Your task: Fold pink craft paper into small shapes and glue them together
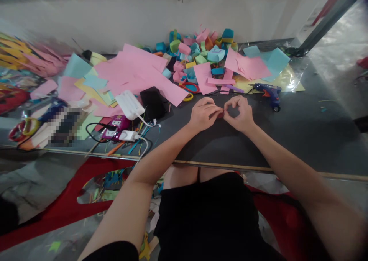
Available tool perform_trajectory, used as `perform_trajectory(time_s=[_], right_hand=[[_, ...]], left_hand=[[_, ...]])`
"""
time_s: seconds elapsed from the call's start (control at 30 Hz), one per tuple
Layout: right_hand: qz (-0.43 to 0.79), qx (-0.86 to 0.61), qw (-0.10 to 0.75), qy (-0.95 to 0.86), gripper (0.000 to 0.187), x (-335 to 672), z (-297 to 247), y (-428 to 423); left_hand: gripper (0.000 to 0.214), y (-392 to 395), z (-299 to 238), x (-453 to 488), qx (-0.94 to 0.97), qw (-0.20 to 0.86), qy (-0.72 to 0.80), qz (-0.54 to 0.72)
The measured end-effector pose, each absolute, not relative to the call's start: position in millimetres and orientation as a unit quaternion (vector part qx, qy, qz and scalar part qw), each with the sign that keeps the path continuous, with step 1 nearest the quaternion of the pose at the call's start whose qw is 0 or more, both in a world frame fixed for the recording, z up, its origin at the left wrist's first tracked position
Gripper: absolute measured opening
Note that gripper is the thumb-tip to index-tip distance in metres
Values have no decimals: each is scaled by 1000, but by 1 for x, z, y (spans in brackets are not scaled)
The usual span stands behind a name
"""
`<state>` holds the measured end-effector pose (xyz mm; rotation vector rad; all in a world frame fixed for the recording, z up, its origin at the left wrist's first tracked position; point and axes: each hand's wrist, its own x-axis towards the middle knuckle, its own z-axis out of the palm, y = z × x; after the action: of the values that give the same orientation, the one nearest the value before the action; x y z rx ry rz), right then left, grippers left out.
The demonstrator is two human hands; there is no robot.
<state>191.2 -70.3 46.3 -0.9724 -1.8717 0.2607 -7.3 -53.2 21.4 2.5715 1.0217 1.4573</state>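
My left hand (204, 114) and my right hand (240, 113) meet over the dark table (301, 130), fingers curled and pinched together. Between the fingertips a small pink paper piece (220, 114) shows, mostly hidden by the fingers. Both hands rest near the table's middle, just in front of the pink paper sheets (143, 75). A blue glue gun (268, 91) lies to the right of my right hand.
A heap of folded coloured paper pieces (201, 46) sits at the back by the wall. Scissors with red and yellow handles (189, 90), a white power bank (130, 104), a black pouch (153, 103) and cables lie at left. Light blue sheets (273, 59) lie at back right.
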Motion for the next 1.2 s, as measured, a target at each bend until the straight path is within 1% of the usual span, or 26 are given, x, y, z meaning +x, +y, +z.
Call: perform_trajectory(time_s=[0.23,0.43,0.63,0.73,0.9,1.03,1.2], right_hand=[[103,-391,478,-780,39,192,41,-68],[94,-396,488,-772,36,192,40,-69],[83,-416,459,-780,37,192,41,-68],[87,-414,464,-778,36,194,41,-66],[74,-414,471,-775,34,195,42,-65],[84,-428,464,-771,35,195,41,-64],[93,-464,485,-736,35,210,35,-53]], left_hand=[[25,-58,19,-3,818,-13,322,476],[23,-60,20,1,811,-21,311,495],[22,-58,19,1,806,4,311,503],[23,-58,19,0,803,11,321,502],[26,-57,22,-1,788,-23,324,523],[29,-56,23,-2,787,-12,339,515],[29,-53,32,-16,746,5,367,555]])
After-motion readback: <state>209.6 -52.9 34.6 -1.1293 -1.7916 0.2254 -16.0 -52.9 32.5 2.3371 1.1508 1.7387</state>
